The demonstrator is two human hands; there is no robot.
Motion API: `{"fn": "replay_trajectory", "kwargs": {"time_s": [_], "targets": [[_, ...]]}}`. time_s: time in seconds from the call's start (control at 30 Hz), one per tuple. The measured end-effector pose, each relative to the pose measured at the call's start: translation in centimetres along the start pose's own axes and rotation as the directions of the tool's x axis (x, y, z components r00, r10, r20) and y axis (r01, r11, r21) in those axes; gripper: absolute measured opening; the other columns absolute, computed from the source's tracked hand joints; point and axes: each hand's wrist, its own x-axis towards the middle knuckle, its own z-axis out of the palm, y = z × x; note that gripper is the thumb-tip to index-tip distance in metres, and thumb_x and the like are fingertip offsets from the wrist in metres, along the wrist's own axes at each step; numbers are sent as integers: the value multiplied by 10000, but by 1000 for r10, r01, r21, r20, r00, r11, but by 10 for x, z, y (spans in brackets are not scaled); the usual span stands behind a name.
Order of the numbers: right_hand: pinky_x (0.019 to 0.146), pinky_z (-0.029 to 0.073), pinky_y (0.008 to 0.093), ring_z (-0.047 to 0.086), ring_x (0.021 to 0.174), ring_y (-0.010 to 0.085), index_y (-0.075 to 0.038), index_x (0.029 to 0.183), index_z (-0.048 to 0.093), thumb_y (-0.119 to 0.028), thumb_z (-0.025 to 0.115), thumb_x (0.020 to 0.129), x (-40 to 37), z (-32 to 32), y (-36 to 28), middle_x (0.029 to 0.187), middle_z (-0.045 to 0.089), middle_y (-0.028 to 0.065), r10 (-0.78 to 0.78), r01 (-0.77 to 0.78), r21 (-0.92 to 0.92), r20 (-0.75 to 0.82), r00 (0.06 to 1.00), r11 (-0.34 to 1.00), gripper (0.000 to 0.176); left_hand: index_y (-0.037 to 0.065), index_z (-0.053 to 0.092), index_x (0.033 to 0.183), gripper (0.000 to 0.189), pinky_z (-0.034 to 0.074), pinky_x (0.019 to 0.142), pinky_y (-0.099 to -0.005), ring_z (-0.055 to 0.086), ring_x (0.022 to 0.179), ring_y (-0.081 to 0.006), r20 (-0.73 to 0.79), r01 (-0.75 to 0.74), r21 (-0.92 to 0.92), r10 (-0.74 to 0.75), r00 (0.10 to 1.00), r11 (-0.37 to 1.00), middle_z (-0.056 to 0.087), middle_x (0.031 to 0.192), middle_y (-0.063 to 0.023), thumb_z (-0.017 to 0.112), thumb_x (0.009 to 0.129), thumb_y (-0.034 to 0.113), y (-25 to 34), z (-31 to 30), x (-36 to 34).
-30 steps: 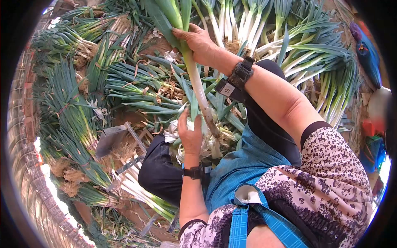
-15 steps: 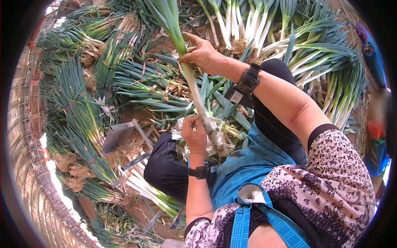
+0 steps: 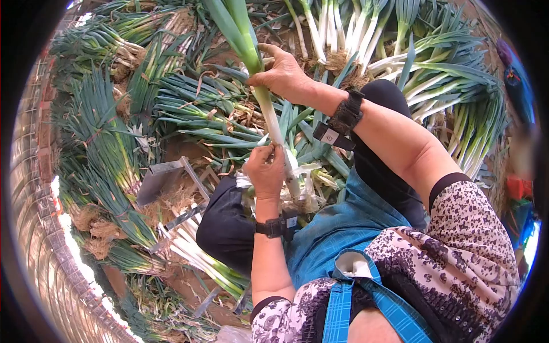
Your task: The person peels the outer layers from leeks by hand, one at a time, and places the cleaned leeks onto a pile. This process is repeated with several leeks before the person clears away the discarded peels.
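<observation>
A large green onion (image 3: 269, 114) slants from the top centre down toward my lap, leaves up and root end low. My right hand (image 3: 283, 74) is wrapped round its upper stalk, where white turns to green. Lower down, my left hand (image 3: 266, 170) pinches at the side of the white stalk, fingertips against its outer skin. Loose pale peelings (image 3: 309, 177) lie about the root end, between my knees. A black device is strapped on each wrist.
Tied bundles of green onions (image 3: 103, 131) lie at the left, beside a curved wall (image 3: 34, 171). More onions (image 3: 423, 86) fan out at the upper right. A metal frame (image 3: 163, 180) stands by my left knee. Peeled-looking white stalks (image 3: 200, 251) lie below it.
My left hand has moved slightly up along the stalk. The root end of the onion has shifted up and a little left. My right hand keeps its hold.
</observation>
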Motion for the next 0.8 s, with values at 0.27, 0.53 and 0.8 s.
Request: {"fn": "replay_trajectory", "kwargs": {"time_s": [0.27, 0.53, 0.8], "targets": [[704, 518, 305, 644, 798, 198, 26, 1359, 356, -90, 777, 678, 1, 3, 3, 887, 655, 172, 53, -53, -59, 0, 999, 997, 810, -35, 666, 780, 74, 494, 625, -290, 625, 651, -203, -17, 39, 9, -39, 999, 999, 642, 743, -124, 660, 719, 6, 4, 8, -9], [741, 530, 310, 648, 802, 192, 11, 1333, 408, -89, 710, 731, 16, -12, 10, 930, 655, 152, -82, 37, -221, -200, 976, 974, 682, 14, 531, 974, 108, 469, 607, -274, 579, 714, -140, 266, 402, -915, -764, 588, -10, 609, 818, -60, 511, 885, 73, -11, 10, -17], [546, 514, 291, 576, 610, 127, -49, 1194, 516, -106, 643, 840, 32, -41, -7, 828, 620, 86, 103, -15, 293, -287, 952, 956, 380, -12, 518, 690, 311, 396, 538, -306, 468, 569, -143, 127, 208, 94, -219, 967, 974, 517, 626, -27, 643, 873, 207, -24, 5, -73]]}}
